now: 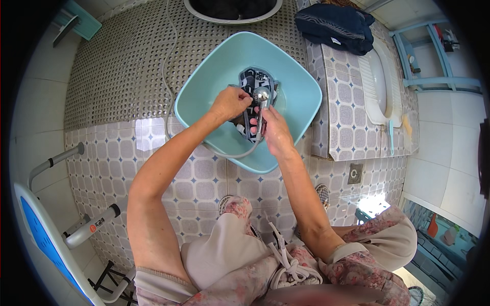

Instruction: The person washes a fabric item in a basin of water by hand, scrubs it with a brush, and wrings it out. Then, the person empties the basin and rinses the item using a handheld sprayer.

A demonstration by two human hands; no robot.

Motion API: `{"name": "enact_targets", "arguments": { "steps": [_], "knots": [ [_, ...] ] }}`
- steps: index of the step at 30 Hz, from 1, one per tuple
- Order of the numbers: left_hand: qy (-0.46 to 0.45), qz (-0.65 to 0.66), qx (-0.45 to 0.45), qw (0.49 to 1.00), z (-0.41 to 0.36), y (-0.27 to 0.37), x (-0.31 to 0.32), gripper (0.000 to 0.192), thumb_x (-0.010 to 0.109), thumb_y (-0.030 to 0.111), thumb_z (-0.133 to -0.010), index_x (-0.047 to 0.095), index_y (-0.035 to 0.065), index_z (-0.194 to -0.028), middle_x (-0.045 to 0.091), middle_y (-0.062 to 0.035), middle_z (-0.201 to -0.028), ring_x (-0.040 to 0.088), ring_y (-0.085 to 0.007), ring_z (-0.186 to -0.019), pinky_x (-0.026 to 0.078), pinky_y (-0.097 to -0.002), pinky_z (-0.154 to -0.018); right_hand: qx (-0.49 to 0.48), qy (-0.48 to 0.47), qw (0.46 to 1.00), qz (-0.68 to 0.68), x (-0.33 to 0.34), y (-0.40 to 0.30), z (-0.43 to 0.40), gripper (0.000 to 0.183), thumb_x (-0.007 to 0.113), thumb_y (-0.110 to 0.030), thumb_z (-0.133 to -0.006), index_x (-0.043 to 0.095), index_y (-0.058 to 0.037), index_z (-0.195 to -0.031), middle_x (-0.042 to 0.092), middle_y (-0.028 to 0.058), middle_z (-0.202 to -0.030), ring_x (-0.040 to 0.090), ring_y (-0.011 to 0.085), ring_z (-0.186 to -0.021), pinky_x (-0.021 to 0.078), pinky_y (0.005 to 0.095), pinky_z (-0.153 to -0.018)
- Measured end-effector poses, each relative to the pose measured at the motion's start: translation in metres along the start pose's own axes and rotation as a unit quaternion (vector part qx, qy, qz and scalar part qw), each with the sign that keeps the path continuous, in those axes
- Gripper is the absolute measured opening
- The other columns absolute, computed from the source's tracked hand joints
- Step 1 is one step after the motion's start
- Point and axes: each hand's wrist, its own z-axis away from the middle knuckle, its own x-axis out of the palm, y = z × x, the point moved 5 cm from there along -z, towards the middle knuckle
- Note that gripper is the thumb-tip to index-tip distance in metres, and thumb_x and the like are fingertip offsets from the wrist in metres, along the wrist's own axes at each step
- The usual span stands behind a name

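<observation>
A light-blue plastic basin [214,69] stands on the floor before me. In its bottom lies a dark patterned wet cloth item [250,76], perhaps shoes or a garment; I cannot tell which. My right hand [273,130] grips the handle of a chrome shower head [262,95], held over that item. My left hand [231,102] is just left of the shower head, its thumb and fingers pinched together at the item's edge; whether they hold fabric is unclear. The grey shower hose [245,155] curves over the near rim of the basin and runs away along its left side.
Behind the basin, another tub [233,21] with dark contents stands on a perforated mat [118,76]. At right, folded dark-blue clothing [335,28] lies on a tiled step [344,141] beside a squat toilet [379,84]. A shower chair [49,237] stands at left.
</observation>
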Motion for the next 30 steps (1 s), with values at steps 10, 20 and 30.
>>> {"name": "enact_targets", "arguments": {
  "steps": [10, 20, 30],
  "knots": [
    [-0.044, 0.077, -0.074, 0.993, 0.015, 0.012, -0.003, 0.023, 0.064, 0.023, -0.090, 0.070, 0.0006, -0.090, 0.067, -0.0040, -0.073, 0.061, -0.0112, -0.058, 0.049, -0.0267, -0.050, -0.011, 0.010, 0.999, -0.040, 0.003, -0.003, 0.001, 0.029, 0.049, -0.012, -0.100, 0.049, 0.0018, -0.125, 0.057, 0.0075, -0.105, 0.060, 0.0144, -0.082, 0.0595, 0.0288, -0.071],
    [-0.194, 0.104, -0.050, 0.974, 0.037, 0.032, -0.001, 0.034, 0.066, 0.037, -0.092, 0.070, 0.0035, -0.094, 0.066, -0.0033, -0.079, 0.062, -0.0098, -0.065, 0.049, -0.0257, -0.054, -0.087, 0.068, 0.992, -0.061, -0.016, -0.009, -0.006, 0.046, 0.059, -0.009, -0.095, 0.041, 0.0072, -0.135, 0.061, 0.0075, -0.091, 0.061, 0.0143, -0.073, 0.0561, 0.0281, -0.065],
    [-0.216, -0.079, 0.095, 0.969, 0.066, 0.055, 0.011, 0.065, 0.078, 0.042, -0.079, 0.058, -0.0008, -0.123, 0.065, -0.0106, -0.080, 0.064, -0.0238, -0.074, 0.051, -0.0349, -0.071, -0.097, 0.108, 0.989, -0.034, -0.021, -0.007, -0.006, 0.058, 0.065, -0.012, -0.091, 0.039, 0.0099, -0.138, 0.066, 0.0095, -0.094, 0.063, 0.0140, -0.071, 0.0517, 0.0282, -0.061]
  ]
}}
